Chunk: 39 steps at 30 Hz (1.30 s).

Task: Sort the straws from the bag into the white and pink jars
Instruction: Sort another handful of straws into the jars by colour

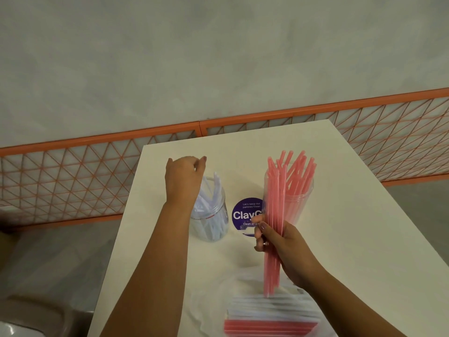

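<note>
My right hand (pixel 286 249) is closed around a bundle of pink straws (pixel 274 227), gripping it near the lower third so the bundle stands nearly upright above the table (pixel 352 239). The lower ends of the bundle hang just over the bag (pixel 269 314), and the upper part passes in front of the left side of the pink-straw jar (pixel 300 193). That jar is clear, stands upright on the far right of the table and already holds a fan of pink straws leaning out of its mouth. My left hand (pixel 183 177) hovers over the mouth of the white-straw jar (pixel 213 215), fingers loosely curled with thumb and fingertips close together; I cannot tell whether they hold anything. This clear jar stands upright on the left and contains white straws (pixel 212 205) leaning at mixed angles. Between the 2 jars, a round purple sticker (pixel 245 215) lies flat on the table, partly hidden by my right fingers. The bag lies at the near edge, blurred, with white straws in its upper part and pink ones along its lower edge.
</note>
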Motion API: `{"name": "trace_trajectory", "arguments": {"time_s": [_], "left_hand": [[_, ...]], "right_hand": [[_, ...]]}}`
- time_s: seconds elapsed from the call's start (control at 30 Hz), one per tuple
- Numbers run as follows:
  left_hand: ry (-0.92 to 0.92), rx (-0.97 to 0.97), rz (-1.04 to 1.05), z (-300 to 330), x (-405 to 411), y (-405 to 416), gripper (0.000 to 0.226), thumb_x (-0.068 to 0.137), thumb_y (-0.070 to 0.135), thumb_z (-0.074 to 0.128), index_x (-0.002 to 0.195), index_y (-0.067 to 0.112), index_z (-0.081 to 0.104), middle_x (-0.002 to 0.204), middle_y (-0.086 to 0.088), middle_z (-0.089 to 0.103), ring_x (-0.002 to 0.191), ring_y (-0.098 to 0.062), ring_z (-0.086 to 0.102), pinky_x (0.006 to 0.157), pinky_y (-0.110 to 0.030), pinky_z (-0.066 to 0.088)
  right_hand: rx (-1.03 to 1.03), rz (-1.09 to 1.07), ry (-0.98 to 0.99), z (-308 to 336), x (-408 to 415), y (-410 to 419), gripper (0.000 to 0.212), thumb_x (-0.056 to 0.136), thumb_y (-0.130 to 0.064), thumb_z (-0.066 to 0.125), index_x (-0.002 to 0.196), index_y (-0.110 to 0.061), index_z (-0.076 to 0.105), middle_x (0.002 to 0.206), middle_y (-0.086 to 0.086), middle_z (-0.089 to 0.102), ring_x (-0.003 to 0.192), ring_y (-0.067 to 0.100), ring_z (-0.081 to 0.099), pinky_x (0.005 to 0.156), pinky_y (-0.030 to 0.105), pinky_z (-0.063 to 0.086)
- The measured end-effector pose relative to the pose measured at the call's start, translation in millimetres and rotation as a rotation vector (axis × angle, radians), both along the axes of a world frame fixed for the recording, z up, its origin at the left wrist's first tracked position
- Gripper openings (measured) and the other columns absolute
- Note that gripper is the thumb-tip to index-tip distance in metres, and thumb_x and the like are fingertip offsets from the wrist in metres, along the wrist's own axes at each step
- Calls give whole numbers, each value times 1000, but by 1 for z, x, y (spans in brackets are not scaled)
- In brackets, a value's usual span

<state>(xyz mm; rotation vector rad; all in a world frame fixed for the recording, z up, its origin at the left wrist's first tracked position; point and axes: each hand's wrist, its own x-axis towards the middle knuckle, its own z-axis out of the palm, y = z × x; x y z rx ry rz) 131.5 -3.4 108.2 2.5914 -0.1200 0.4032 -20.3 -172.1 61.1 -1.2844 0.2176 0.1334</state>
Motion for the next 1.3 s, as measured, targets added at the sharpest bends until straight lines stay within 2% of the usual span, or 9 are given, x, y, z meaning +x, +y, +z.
{"name": "trace_trajectory", "arguments": {"time_s": [0.07, 0.13, 0.23, 0.33, 0.43, 0.6, 0.77, 1.0, 1.3], "left_hand": [[67, 27, -17, -4, -5, 1, 50, 97, 35, 40, 83, -3, 70, 81, -18, 70, 73, -31, 61, 106, -39, 34], [154, 25, -31, -4, -10, 1, 55, 98, 40, 36, 85, -1, 70, 82, -19, 69, 76, -31, 60, 87, -35, 44], [238, 19, -46, 2, -17, -1, 58, 99, 43, 30, 76, 1, 64, 69, -13, 62, 78, -31, 58, 70, -32, 39], [221, -39, -91, 12, -26, -7, 48, 99, 39, 30, 74, 7, 56, 60, -1, 52, 76, -30, 56, 90, -41, 44], [133, -209, -149, 18, -37, -24, 41, 99, 36, 34, 119, 10, 59, 114, -10, 66, 111, -28, 57, 110, -38, 34], [171, -555, -262, 14, -53, -70, 42, 98, 33, 40, 134, 14, 46, 139, -3, 50, 130, -16, 44, 106, -25, 33], [295, -561, -282, -2, -58, -104, 53, 98, 40, 32, 145, 18, 26, 151, -2, 33, 137, -18, 33, 109, -27, 26], [359, -583, -306, -12, -62, -127, 53, 99, 42, 27, 148, 22, 18, 154, 2, 25, 140, -16, 28, 110, -26, 24], [354, -494, -305, -30, -57, -131, 47, 101, 28, 30, 147, 23, 20, 150, 0, 35, 133, -17, 40, 100, -17, 32]], "right_hand": [[24, -22, 9, 0, 0, 2, 20, 98, -11, 41, 107, -9, 59, 67, -1, 58, 57, 12, 49, 66, 29, 53], [59, -45, 25, 0, -1, 3, 22, 99, -13, 39, 110, -12, 58, 69, -2, 57, 57, 11, 46, 65, 28, 52], [85, -55, 50, 1, -1, 2, 25, 99, -11, 38, 114, -12, 58, 71, -3, 57, 58, 11, 45, 65, 27, 51], [77, -42, 27, 3, -3, -3, 25, 99, -10, 38, 113, -11, 58, 75, 0, 60, 61, 11, 51, 69, 28, 51], [101, -27, -28, 9, -5, -11, 23, 99, -10, 40, 113, -8, 58, 77, 3, 64, 69, 14, 59, 71, 26, 53], [103, -54, -124, 31, 3, -27, 21, 97, -12, 42, 104, -7, 61, 80, 3, 71, 75, 15, 67, 72, 24, 57], [43, -160, -301, 65, 29, -45, 21, 98, -13, 40, 100, -12, 61, 73, -3, 67, 70, 9, 63, 72, 20, 54], [-67, -371, -590, 103, 84, -67, 19, 99, -7, 38, 98, -14, 56, 72, -5, 59, 67, 5, 57, 71, 19, 50], [-380, -391, -475, 62, 104, -64, 13, 97, -9, 44, 102, -15, 55, 81, -5, 63, 78, 8, 63, 83, 26, 53]]}}
